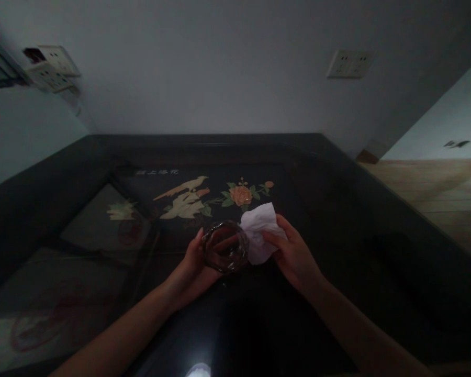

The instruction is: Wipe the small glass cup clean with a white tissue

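Observation:
My left hand (191, 266) is wrapped round a clear glass (224, 247), held tilted so its mouth faces me, above a dark table. My right hand (292, 251) pinches a crumpled white tissue (259, 230) right beside the glass, touching its right rim. Both hands are closed on what they hold. The room is dim.
The dark lacquered table (337, 251) has a glossy top with inlaid bird and flower pictures (204, 198). White walls stand behind it, with a socket plate (349, 64) at the upper right and more sockets (51, 68) at the upper left. Wooden floor (439, 188) shows on the right.

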Tool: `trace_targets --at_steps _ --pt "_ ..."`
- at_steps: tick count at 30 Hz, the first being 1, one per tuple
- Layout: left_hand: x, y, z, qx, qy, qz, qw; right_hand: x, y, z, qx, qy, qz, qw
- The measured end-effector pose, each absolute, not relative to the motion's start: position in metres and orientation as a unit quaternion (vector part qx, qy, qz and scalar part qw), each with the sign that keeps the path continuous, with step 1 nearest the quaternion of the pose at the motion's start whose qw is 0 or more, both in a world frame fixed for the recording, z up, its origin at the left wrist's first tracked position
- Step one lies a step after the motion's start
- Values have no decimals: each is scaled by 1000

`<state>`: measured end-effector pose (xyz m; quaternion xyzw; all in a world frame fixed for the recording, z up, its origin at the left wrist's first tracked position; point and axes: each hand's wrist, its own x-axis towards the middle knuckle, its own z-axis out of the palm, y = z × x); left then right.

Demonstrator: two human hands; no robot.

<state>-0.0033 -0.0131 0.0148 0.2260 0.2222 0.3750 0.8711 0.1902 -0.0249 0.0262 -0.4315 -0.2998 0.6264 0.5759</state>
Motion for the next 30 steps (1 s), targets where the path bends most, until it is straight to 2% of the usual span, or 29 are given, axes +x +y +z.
trace_targets --at_steps 5,11,16,20,24,27,30 --pt "-3 -17 15 232 183 332 896 188 -27 18 -433 -333 616 568" --pt "3 -18 17 276 254 385 843 189 -25 11 -466 -377 573 559" --pt "-2 -12 9 402 332 449 726 190 -21 9 -489 -353 556 572" --pt "-16 -6 12 607 352 436 564 191 -23 8 -513 -329 521 598" --pt "-23 -7 27 717 355 393 453 188 -30 14 -441 -371 625 526" --pt "-24 -8 33 757 350 355 423 187 -35 19 -359 -395 712 457" --pt "-25 -9 33 792 335 304 409 187 -37 19 -321 -401 750 417"
